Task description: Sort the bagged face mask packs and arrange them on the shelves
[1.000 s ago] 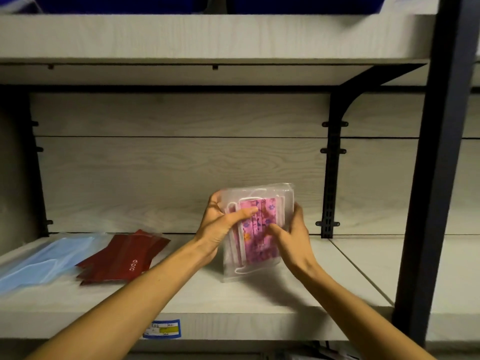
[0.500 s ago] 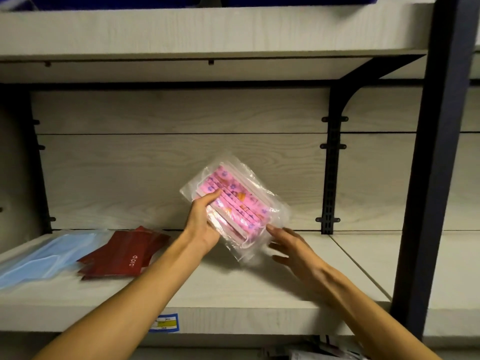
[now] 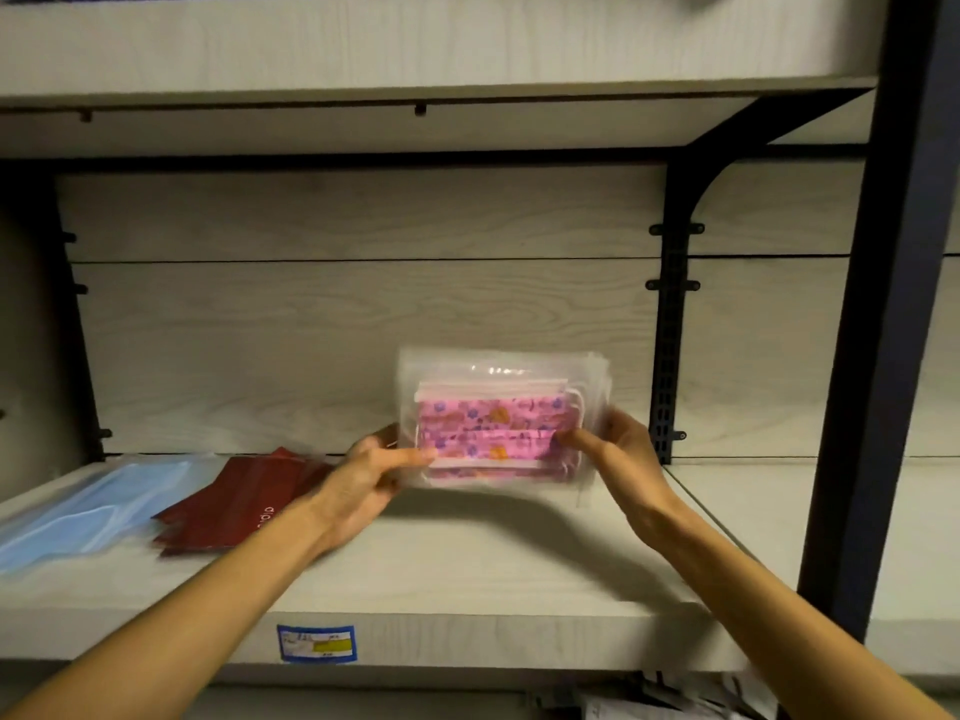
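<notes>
A clear bag of pink patterned face masks (image 3: 496,426) is held level and upright just above the middle of the wooden shelf (image 3: 467,569). My left hand (image 3: 363,483) pinches its left end, thumb on the front. Its right end sits between the thumb and fingers of my right hand (image 3: 618,454). Dark red mask packs (image 3: 244,504) lie flat on the shelf to the left. Further left lies a clear bag of light blue masks (image 3: 83,511).
A black shelf bracket (image 3: 672,314) runs up the back panel right of the pink pack. A dark upright post (image 3: 883,324) stands at the right front. A blue price label (image 3: 317,642) is stuck on the shelf's front edge. Another shelf board (image 3: 415,49) hangs overhead.
The pink pack turned from upright on its short end, through a tilt, to lying lengthwise. My right hand let go briefly and now holds its right end again.
</notes>
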The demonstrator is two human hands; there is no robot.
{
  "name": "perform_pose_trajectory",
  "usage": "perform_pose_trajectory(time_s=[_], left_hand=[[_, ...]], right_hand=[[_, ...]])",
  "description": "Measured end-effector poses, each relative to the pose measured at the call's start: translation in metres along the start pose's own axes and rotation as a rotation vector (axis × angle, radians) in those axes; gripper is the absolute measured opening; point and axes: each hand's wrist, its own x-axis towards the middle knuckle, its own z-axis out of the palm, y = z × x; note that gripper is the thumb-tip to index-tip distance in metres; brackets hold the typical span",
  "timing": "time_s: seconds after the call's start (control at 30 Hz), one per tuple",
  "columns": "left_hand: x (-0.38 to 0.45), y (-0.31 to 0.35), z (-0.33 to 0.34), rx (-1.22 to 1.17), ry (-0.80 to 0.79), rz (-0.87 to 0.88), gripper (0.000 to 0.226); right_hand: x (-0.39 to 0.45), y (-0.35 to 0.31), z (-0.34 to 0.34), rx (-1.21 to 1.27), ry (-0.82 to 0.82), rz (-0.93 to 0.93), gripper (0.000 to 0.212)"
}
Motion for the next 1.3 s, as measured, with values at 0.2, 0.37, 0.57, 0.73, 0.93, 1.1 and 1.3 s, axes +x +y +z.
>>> perform_pose_trajectory(time_s=[0.2, 0.37, 0.57, 0.73, 0.93, 1.1, 1.3], left_hand=[[-0.013, -0.016, 0.008, 0.376, 0.109, -0.06, 0.047], [-0.009, -0.024, 0.027, 0.239, 0.216, 0.021, 0.045], [-0.009, -0.031, 0.026, 0.212, 0.27, 0.017, 0.04], [-0.015, -0.031, 0.024, 0.377, 0.215, 0.017, 0.031], [-0.02, -0.016, 0.018, 0.521, 0.221, 0.249, 0.031], [-0.03, 0.003, 0.038, 0.646, 0.141, 0.446, 0.037], [-0.058, 0.02, 0.089, 0.795, 0.071, 0.602, 0.034]], right_hand=[[-0.019, 0.025, 0.006, -0.038, -0.111, 0.034, 0.035], [-0.022, 0.025, 0.014, -0.028, -0.026, -0.003, 0.028], [-0.023, 0.029, 0.01, 0.009, 0.01, 0.06, 0.022], [-0.025, 0.025, 0.007, -0.117, 0.004, -0.006, 0.011], [-0.028, -0.01, -0.014, -0.3, -0.083, -0.077, 0.022], [-0.038, -0.057, -0.045, -0.516, -0.142, -0.252, 0.04], [-0.083, -0.102, -0.092, -1.009, -0.379, -0.407, 0.056]])
